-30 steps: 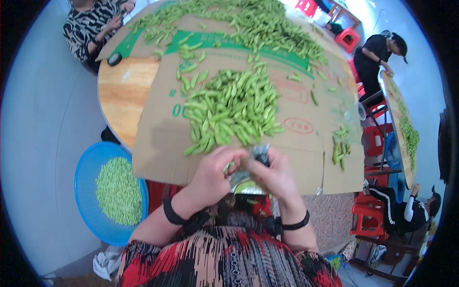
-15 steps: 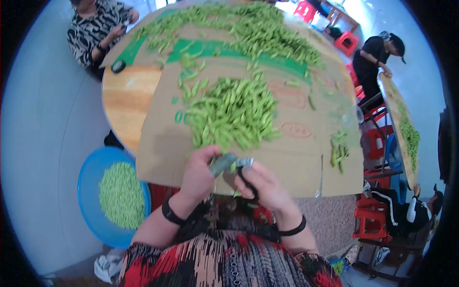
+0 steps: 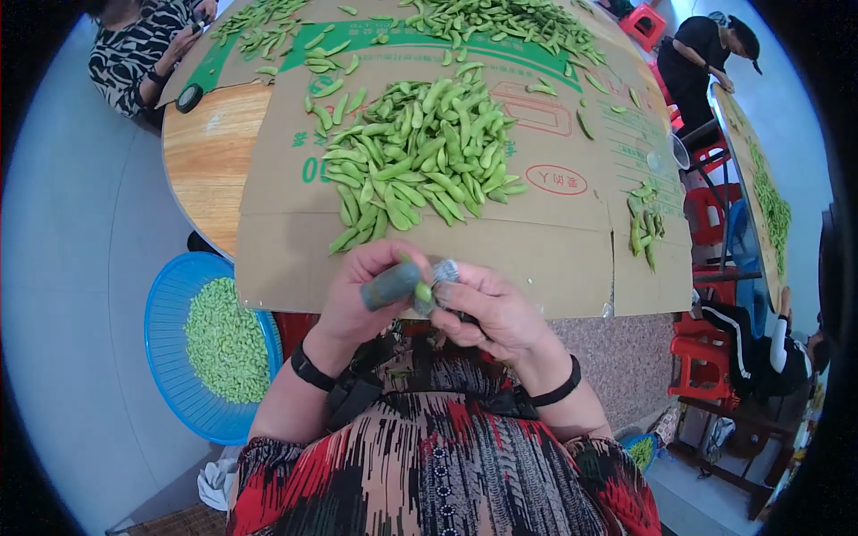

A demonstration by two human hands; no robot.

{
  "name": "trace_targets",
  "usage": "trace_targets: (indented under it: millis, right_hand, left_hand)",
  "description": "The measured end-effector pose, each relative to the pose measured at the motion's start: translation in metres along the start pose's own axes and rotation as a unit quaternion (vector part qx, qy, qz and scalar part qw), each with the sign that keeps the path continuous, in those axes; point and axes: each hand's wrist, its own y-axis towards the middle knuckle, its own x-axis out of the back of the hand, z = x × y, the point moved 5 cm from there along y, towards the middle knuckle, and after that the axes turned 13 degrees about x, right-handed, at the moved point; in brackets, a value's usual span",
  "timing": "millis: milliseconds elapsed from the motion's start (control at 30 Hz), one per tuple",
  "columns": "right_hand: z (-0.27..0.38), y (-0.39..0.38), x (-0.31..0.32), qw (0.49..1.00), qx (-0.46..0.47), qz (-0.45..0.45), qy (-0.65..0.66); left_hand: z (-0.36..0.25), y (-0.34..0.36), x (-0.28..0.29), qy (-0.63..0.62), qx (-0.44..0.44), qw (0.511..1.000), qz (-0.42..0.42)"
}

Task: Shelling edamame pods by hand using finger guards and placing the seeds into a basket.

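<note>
My left hand (image 3: pixel 371 286) and my right hand (image 3: pixel 483 313) meet just below the near edge of a pile of green bean pods (image 3: pixel 420 152). Grey-green wrapping covers my left thumb; silvery wrapping shows on a digit of my right hand. Both are closed around a green pod (image 3: pixel 424 291) held between their fingertips, partly hidden by them. The pile lies on flattened cardboard (image 3: pixel 313 268) over a round wooden table (image 3: pixel 206 161). At my lower left a blue plastic basket (image 3: pixel 170 348) holds shelled green beans (image 3: pixel 223 339).
More pods (image 3: pixel 492 27) cover the table's far side, beside a small black round object (image 3: pixel 189 98). A person in a patterned top (image 3: pixel 121 62) is at the upper left. Two people in dark clothes (image 3: pixel 688 80) (image 3: pixel 773 357) are at another table (image 3: pixel 760 196) on the right, among red stools (image 3: pixel 697 357).
My hands have drawn tighter together around the pod, with my left thumb's wrapping now lying across it. The pile and table appear higher in the picture as the view shifts.
</note>
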Motion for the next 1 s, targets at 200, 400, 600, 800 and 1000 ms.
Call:
trace_targets:
  millis: [200, 400, 600, 800, 1000]
  right_hand:
    - [0.024, 0.005, 0.0, 0.87, 0.226, -0.089, -0.428]
    - [0.017, 0.01, 0.005, 0.933, 0.111, -0.049, -0.338]
    - [0.04, 0.015, -0.002, 0.817, 0.219, -0.123, -0.518]
    - [0.02, 0.018, 0.0, 0.942, 0.189, -0.017, -0.277]
    - [0.002, 0.009, -0.011, 0.982, 0.18, 0.014, 0.05]
  left_hand:
    - [-0.006, 0.004, -0.001, 0.21, -0.043, 0.965, -0.15]
    - [-0.012, -0.006, 0.006, 0.283, -0.027, 0.938, -0.197]
    - [-0.023, -0.012, -0.017, 0.583, -0.11, 0.778, -0.204]
    - [-0.026, -0.013, -0.02, 0.538, -0.072, 0.835, -0.087]
    - [-0.01, -0.015, -0.018, 0.048, 0.071, 0.995, 0.043]
